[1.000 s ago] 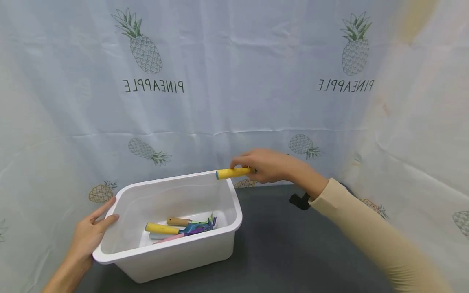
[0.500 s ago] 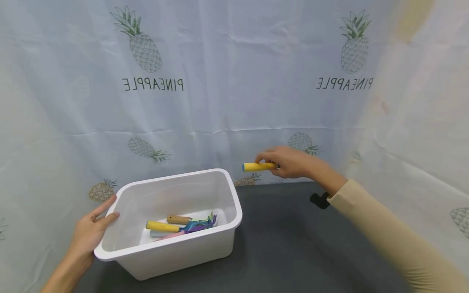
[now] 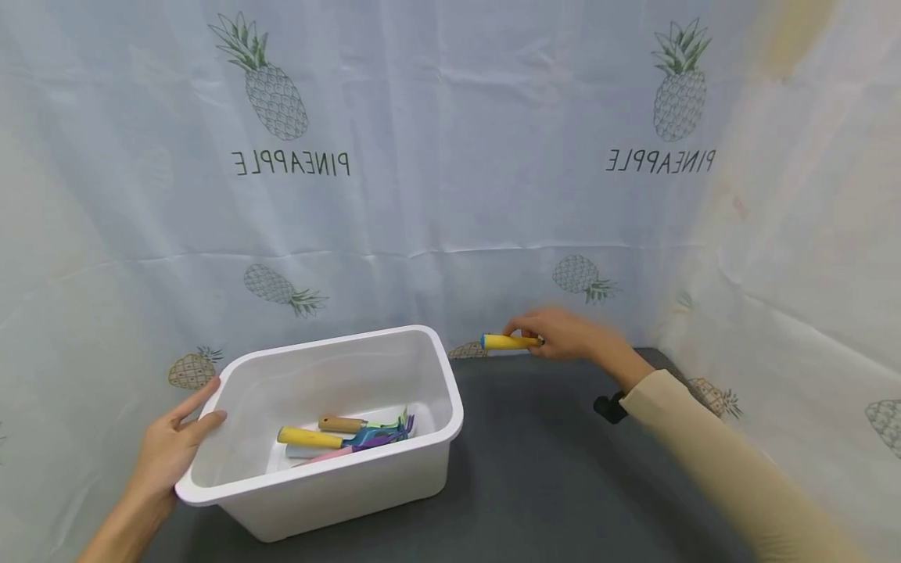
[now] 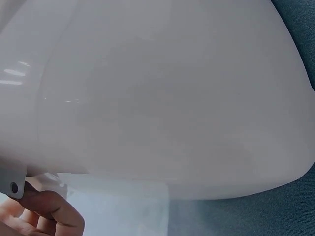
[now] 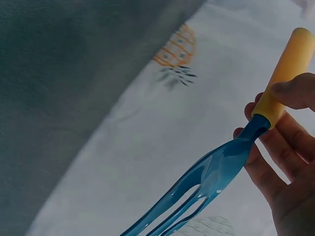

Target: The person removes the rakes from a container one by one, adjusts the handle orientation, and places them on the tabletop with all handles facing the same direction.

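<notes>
My left hand point(image 3: 167, 450) grips the left rim of a white plastic tub point(image 3: 352, 500), thumb over the edge. In the left wrist view, curled fingers point(image 4: 54, 209) show beside the tub's pale outer wall point(image 4: 162, 108). To the right of the tub and above the mat, my right hand point(image 3: 566, 335) pinches a hand fork by its yellow handle point(image 3: 501, 342). The right wrist view shows this hand fork point(image 5: 221, 164) with its blue tined head pointing down and left. Inside the tub lie several small garden tools, among them one with a yellow handle point(image 3: 310, 438) and one with a wooden handle point(image 3: 341, 424).
A dark grey mat point(image 3: 535, 485) lies under the tub and extends to the right. A pineapple-print curtain point(image 3: 450, 195) hangs behind, and pale sheets point(image 3: 809, 313) close in the sides.
My right hand has carried the hand fork rightward from above the tub's far right corner, then lowered it a little. My left hand and the tub stay in place.
</notes>
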A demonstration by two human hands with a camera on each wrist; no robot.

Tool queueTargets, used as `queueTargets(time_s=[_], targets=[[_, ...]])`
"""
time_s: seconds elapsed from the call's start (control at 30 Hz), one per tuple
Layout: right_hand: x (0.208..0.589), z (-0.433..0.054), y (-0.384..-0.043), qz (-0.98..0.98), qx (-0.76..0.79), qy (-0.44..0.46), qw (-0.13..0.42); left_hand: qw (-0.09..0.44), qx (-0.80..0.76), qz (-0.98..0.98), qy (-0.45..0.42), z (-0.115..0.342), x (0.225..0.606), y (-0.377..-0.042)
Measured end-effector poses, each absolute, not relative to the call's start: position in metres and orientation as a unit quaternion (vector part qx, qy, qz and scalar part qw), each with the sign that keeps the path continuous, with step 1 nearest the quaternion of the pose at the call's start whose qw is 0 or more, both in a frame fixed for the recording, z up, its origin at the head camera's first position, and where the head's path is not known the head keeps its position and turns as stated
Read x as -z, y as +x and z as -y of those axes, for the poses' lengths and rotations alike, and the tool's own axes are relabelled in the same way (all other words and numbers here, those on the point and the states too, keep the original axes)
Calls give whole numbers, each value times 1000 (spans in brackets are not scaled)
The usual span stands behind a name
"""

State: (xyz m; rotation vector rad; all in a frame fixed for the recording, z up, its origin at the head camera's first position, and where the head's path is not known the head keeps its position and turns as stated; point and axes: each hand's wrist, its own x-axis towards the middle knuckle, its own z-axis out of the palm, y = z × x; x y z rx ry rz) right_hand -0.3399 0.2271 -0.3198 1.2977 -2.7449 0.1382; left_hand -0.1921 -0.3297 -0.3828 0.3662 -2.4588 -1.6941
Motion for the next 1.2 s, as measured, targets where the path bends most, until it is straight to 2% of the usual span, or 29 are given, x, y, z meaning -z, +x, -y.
queueTargets(time_s=[0.47, 0.73, 1.2], targets=[[390, -231, -354, 911, -57, 407, 15, 66, 563, 814, 126, 332, 386, -193], [428, -233, -361, 926, -101, 360, -56, 63, 549, 824, 125, 333, 387, -192], [451, -234, -364, 930, -106, 346, -63, 65, 533, 833, 134, 329, 383, -194]])
